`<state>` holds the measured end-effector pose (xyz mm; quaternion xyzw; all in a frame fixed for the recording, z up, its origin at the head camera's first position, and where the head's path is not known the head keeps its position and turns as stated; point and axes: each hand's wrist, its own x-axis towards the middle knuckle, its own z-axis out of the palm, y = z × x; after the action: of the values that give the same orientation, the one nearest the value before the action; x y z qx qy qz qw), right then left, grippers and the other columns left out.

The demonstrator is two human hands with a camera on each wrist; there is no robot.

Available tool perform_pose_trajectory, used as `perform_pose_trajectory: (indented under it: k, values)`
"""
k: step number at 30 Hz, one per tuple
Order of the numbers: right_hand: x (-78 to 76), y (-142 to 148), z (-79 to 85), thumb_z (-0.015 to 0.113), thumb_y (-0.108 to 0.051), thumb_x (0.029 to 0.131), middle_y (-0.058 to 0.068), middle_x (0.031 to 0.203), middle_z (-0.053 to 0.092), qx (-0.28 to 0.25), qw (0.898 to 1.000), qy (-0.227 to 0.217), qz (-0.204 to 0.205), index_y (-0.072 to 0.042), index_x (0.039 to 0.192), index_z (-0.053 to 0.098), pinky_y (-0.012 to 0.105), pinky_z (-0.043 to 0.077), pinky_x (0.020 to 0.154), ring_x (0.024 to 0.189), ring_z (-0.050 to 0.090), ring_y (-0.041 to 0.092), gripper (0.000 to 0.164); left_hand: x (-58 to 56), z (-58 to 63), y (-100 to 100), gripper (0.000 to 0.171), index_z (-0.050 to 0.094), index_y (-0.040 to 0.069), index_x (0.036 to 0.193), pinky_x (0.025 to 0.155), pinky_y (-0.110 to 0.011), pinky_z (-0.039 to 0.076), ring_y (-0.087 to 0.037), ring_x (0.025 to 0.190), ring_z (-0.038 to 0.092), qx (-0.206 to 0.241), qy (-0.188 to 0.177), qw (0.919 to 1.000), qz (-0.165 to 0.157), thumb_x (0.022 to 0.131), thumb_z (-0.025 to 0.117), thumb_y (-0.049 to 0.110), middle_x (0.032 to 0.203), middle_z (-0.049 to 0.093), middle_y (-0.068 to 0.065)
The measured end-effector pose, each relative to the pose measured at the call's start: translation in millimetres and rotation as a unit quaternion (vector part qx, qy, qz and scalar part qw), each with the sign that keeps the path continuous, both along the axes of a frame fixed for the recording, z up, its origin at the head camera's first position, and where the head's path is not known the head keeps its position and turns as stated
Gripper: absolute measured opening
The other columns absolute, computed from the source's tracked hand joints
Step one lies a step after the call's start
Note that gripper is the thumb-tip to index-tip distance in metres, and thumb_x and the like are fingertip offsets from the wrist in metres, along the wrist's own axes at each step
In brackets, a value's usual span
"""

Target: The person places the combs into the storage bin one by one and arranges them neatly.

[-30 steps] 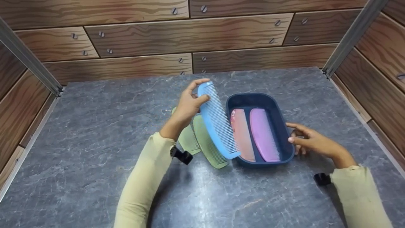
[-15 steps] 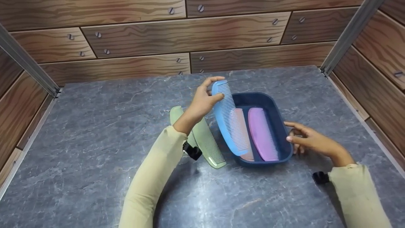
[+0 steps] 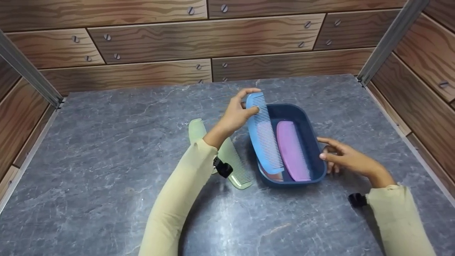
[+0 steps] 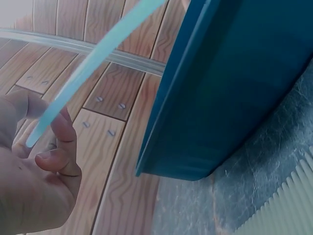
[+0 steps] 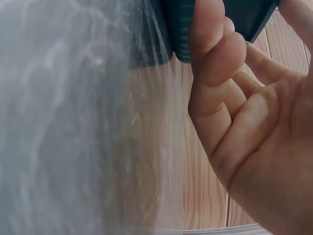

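Note:
My left hand (image 3: 239, 113) pinches a blue comb (image 3: 262, 138) by its far end, thumb on the near face. The comb slants over the left side of a dark blue plastic tub (image 3: 316, 145), and in the left wrist view it appears edge-on above the tub's rim. Beneath it, a pink comb (image 3: 273, 175) lies in the tub, mostly covered. A purple comb (image 3: 292, 151) lies beside that one on the tub's floor. At the tub's right wall, my right hand (image 3: 350, 161) touches the outside with loosely bent fingers.
Left of the tub, light green combs (image 3: 234, 160) lie on the grey marbled tabletop (image 3: 106, 160), partly hidden by my left forearm. Wood-patterned panels (image 3: 206, 39) enclose the back and sides.
My left hand has carried the blue comb rightward, from above the green combs to over the tub's left side, covering the pink comb. The right hand stays at the tub's wall.

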<state>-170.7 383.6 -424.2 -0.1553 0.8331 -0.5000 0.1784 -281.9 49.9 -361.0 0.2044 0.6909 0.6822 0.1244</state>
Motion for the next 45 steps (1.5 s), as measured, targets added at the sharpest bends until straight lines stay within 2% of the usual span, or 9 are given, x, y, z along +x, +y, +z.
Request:
perform_pose_trajectory:
  k: [8,13,21,26,30,35,37,41,45]
  values:
    - [0.7,0,0.2,0.049,-0.013,0.1,0.002,0.087,0.054,0.005,1.0,-0.007,-0.008,0.007,0.147,0.019,0.033,0.052,0.056,0.062,0.059,0.012,0.059,-4.0,-6.0,9,0.05,0.048,0.013,0.139,0.062,-0.027,0.047,-0.014,0.074,0.057,-0.033,0.006,0.999,-0.028,0.092,0.055,-0.001,0.104,0.064,-0.015]
    - [0.1,1,0.0,0.049,-0.013,0.1,0.001,0.086,0.055,0.006,1.0,-0.009,-0.008,0.007,0.147,0.018,0.033,0.052,0.056,0.063,0.059,0.012,0.059,-6.9,-7.2,12,0.049,0.048,0.012,0.139,0.069,-0.027,0.052,-0.014,0.085,0.061,-0.05,0.005,0.9978,-0.042,0.092,0.056,-0.001,0.109,0.064,-0.02]
    - [-1.9,-1,2.5,0.049,-0.016,0.101,0.005,0.09,0.057,0.022,1.0,-0.019,-0.011,0.006,0.149,0.017,0.032,0.052,0.058,0.064,0.06,0.013,0.062,-11.6,-10.4,14,0.05,0.046,0.013,0.141,0.065,-0.026,0.047,-0.012,0.078,0.058,-0.105,0.029,0.9923,-0.059,0.093,0.058,0.002,0.094,0.063,-0.01]
    - [-1.6,-2,2.9,0.05,-0.016,0.1,0.005,0.091,0.056,0.023,0.999,-0.02,-0.016,0.006,0.149,0.018,0.032,0.052,0.058,0.064,0.06,0.013,0.062,-14.7,-13.9,16,0.05,0.046,0.012,0.141,0.067,-0.024,0.049,-0.012,0.082,0.06,-0.122,0.025,0.9903,-0.063,0.094,0.059,0.003,0.103,0.065,-0.015]
    - [-1.2,-1,2.4,0.05,-0.016,0.1,0.005,0.092,0.055,0.024,0.999,-0.018,-0.016,0.005,0.149,0.019,0.032,0.052,0.058,0.063,0.058,0.012,0.061,-17.9,-17.6,18,0.052,0.044,0.007,0.142,0.071,-0.025,0.052,-0.015,0.085,0.062,-0.124,0.014,0.9898,-0.069,0.093,0.059,0.001,0.112,0.065,-0.023]
    - [-0.3,-2,1.2,0.051,-0.017,0.1,0.009,0.1,0.05,0.027,0.999,-0.024,-0.026,0.004,0.149,0.02,0.034,0.053,0.058,0.064,0.058,0.015,0.062,-20.1,-19.9,16,0.052,0.045,0.008,0.141,0.066,-0.025,0.048,-0.013,0.074,0.058,-0.145,0.002,0.9868,-0.073,0.092,0.061,0.002,0.098,0.067,-0.013]
    - [0.2,-3,0.9,0.051,-0.017,0.099,0.01,0.103,0.047,0.026,0.999,-0.026,-0.031,0.003,0.149,0.021,0.036,0.053,0.058,0.064,0.058,0.016,0.062,-21.0,-19.8,16,0.051,0.044,0.009,0.14,0.065,-0.025,0.047,-0.011,0.073,0.057,-0.15,-0.005,0.9859,-0.074,0.092,0.061,0.002,0.098,0.066,-0.011]
    - [1.5,-3,0.8,0.052,-0.017,0.099,0.013,0.11,0.046,0.021,0.999,-0.029,-0.034,0.002,0.15,0.021,0.036,0.054,0.059,0.065,0.058,0.018,0.062,-23.2,-19.6,18,0.047,0.042,0.005,0.136,0.073,-0.026,0.052,-0.015,0.086,0.061,-0.149,-0.023,0.9855,-0.078,0.092,0.06,0.001,0.115,0.065,-0.018]
    - [2.1,-3,1.0,0.052,-0.017,0.099,0.019,0.119,0.043,0.021,0.998,-0.032,-0.04,0.002,0.15,0.021,0.035,0.054,0.059,0.066,0.057,0.017,0.062,-24.7,-19.1,20,0.046,0.044,0.002,0.132,0.076,-0.026,0.052,-0.017,0.089,0.061,-0.164,-0.011,0.9836,-0.075,0.09,0.063,0.0,0.118,0.064,-0.021]
